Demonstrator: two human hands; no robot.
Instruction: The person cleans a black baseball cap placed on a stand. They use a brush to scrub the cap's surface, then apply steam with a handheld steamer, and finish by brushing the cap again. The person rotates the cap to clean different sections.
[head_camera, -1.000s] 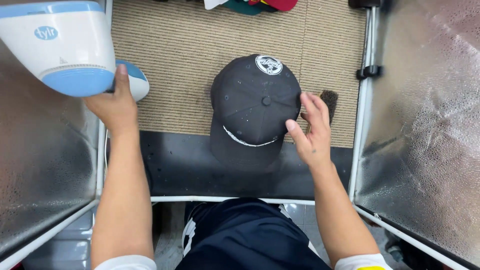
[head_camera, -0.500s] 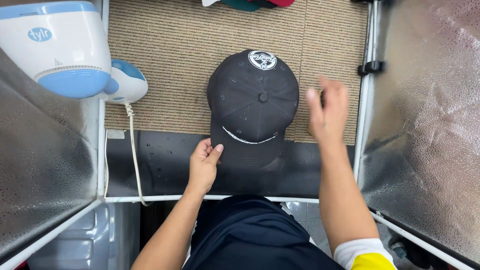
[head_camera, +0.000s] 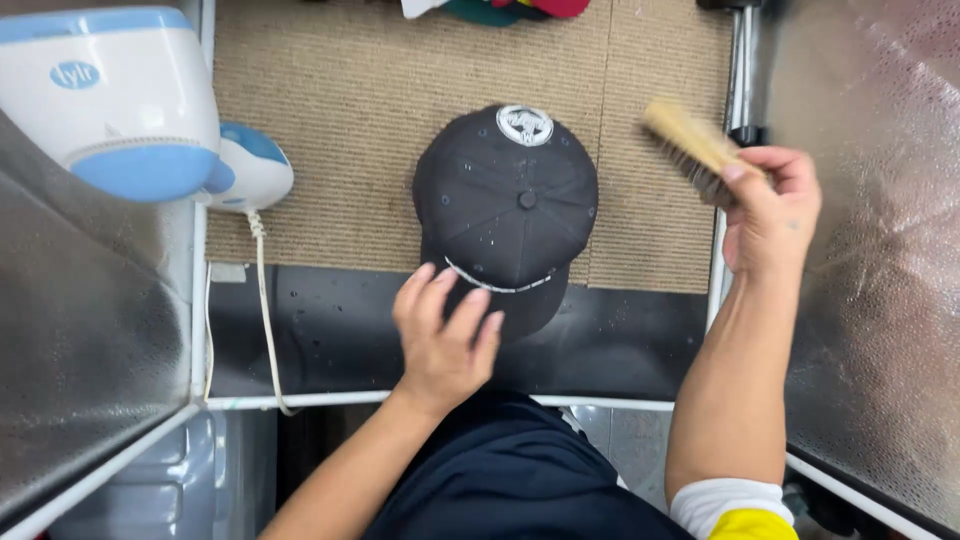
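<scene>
Left hand (head_camera: 443, 335) lies open at the black cap (head_camera: 508, 205) brim, right hand (head_camera: 770, 205) grips the wooden brush (head_camera: 690, 145); steady the brim firmly, stroke lightly along the crown.

Black cap (head_camera: 510, 215) flat on mat, wooden brush (head_camera: 690, 148) raised

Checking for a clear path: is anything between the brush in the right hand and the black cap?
Nothing visible. The right hand holds the brush above bare woven mat, right of the cap; the left hand rests at the cap's brim.
</scene>
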